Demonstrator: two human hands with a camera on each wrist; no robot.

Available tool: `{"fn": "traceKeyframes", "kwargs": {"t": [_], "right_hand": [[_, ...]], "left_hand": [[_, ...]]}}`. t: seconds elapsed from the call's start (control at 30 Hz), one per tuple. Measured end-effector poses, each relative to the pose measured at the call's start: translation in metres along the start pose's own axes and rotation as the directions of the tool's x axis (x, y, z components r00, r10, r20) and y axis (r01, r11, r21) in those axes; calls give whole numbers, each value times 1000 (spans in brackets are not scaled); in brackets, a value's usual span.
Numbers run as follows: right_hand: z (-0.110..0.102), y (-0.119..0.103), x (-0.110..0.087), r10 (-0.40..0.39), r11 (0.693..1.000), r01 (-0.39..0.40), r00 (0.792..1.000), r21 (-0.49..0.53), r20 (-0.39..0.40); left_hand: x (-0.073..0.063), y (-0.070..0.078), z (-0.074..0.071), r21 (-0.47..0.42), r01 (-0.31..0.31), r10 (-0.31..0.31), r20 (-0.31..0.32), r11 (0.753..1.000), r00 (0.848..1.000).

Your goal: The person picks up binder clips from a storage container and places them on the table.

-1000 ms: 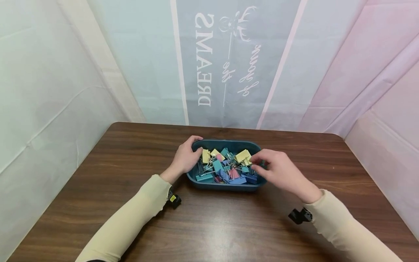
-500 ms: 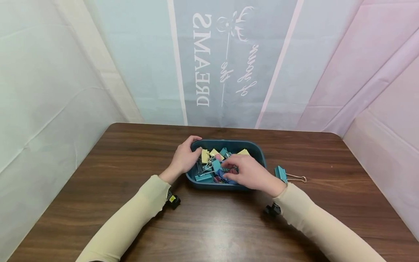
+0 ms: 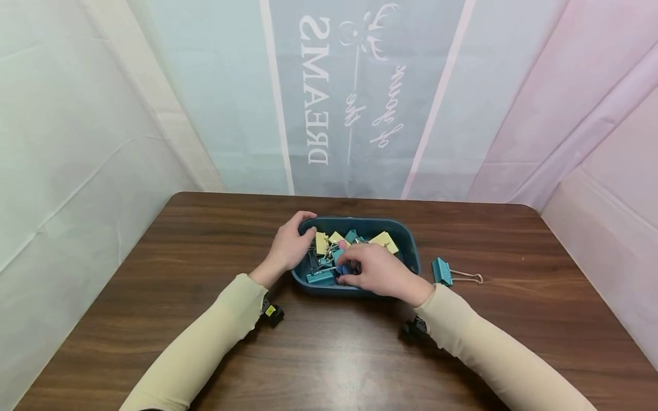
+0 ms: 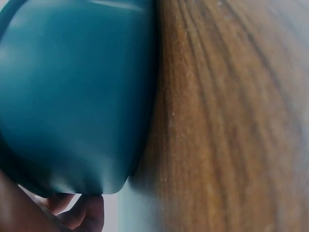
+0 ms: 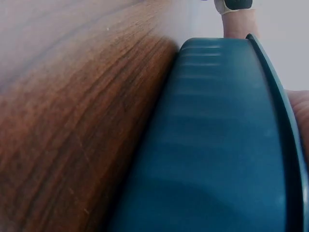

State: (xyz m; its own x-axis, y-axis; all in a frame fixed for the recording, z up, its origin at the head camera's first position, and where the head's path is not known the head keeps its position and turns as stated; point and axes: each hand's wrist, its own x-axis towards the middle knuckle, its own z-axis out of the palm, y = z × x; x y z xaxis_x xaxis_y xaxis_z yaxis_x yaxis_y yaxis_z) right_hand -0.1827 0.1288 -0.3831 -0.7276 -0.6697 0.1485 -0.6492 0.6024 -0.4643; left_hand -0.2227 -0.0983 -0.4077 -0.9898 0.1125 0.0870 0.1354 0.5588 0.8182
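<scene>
A dark teal bin (image 3: 411, 251) with rounded ends holds a pile of coloured binder clips. My left hand (image 3: 288, 245) grips its left end, thumb over the rim and fingers along the outside. Down among the clips is my right hand (image 3: 377, 268), palm down. Its thumb and index finger are curled about a blue binder clip (image 3: 341, 269), mostly hidden by the fingers. Yellow clips (image 3: 384, 241) lie behind that hand and a teal clip (image 3: 320, 277) at the front left. Both wrist views show mainly the bin's outer wall (image 4: 77, 96).
A large teal binder clip (image 3: 441, 272) lies on the brown wooden table (image 3: 329, 354), right of the bin, its wire handles pointing right. Behind the table's far edge hangs a printed cloth (image 3: 354, 114); pale cloth (image 3: 67, 142) hangs at the sides.
My right hand has moved left from the bin's right end and down into the clips. The large teal clip on the table has come into view. My left hand has stayed at the rim.
</scene>
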Motion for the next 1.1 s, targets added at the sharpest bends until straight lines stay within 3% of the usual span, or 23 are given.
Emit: {"fn": "traceKeyframes", "kwargs": {"t": [0.4,0.73,1.1], "right_hand": [[-6,-3,-3,36,998,-34,999,54,-31],[-21,-3,-10,5,986,18,990,166,-141],[-40,7,-31,-1,989,37,970,143,-245]], "left_hand": [[0,0,0,-7,8,-8,14,1000,1000],[0,-1,0,-10,8,-8,14,1000,1000],[0,0,-1,-18,5,-5,11,1000,1000]]}}
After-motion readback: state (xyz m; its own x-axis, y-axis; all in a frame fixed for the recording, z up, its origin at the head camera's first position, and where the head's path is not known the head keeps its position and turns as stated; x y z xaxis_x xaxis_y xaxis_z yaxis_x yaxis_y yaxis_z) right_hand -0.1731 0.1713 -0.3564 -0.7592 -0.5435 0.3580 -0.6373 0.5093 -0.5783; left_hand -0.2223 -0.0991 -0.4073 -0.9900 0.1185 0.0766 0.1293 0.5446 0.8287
